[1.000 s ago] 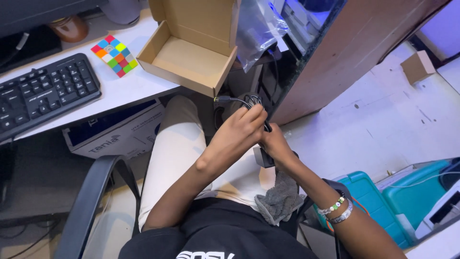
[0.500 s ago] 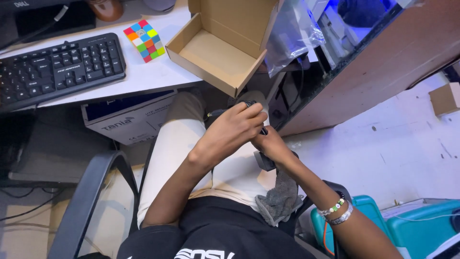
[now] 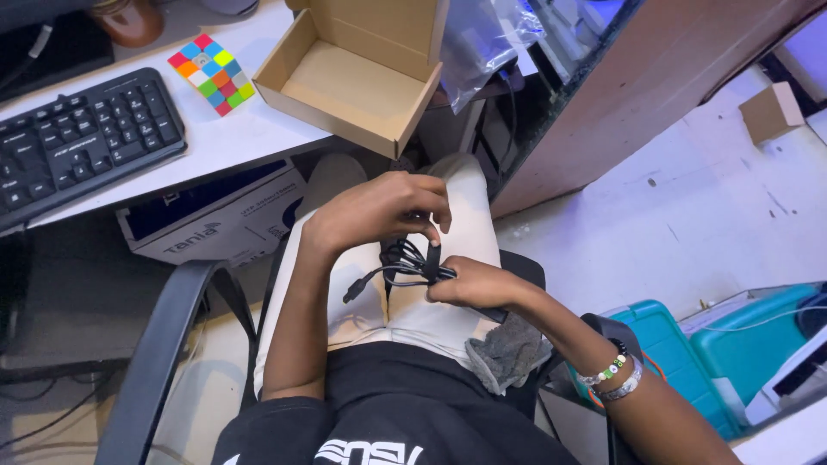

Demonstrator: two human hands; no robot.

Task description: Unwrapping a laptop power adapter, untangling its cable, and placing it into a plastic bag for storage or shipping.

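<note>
Lower now than half a second ago: both hands down over the lap rather than up under the desk edge, cable bundle carried along with them.

Black cable (image 3: 405,265), coiled into loose loops, between the two hands, just above the pale trousers (image 3: 379,301). Pinched at its top by the left hand (image 3: 379,211), fingertips (image 3: 435,231) curled down onto a black strap or loop standing up from the bundle. Clamped from the side by the right hand (image 3: 474,284), fingers closed around the loops, thumb across the top. Both grips shut tight on the cable; no gap showing.

Left forearm coming down from the shoulder, wrist bent, knuckles up. Right forearm reaching in from the lower right, beaded bracelets (image 3: 613,377) at the wrist, palm turned inward.

Thin and matte black, several strands bunched together, one free end with a small plug (image 3: 353,291) sticking out to the left over the thigh.

Nearby: grey cloth (image 3: 508,353) on the chair beside the right thigh, open cardboard box (image 3: 357,73) on the desk edge above, coloured puzzle cube (image 3: 212,72) and black keyboard (image 3: 82,142) farther left.
</note>
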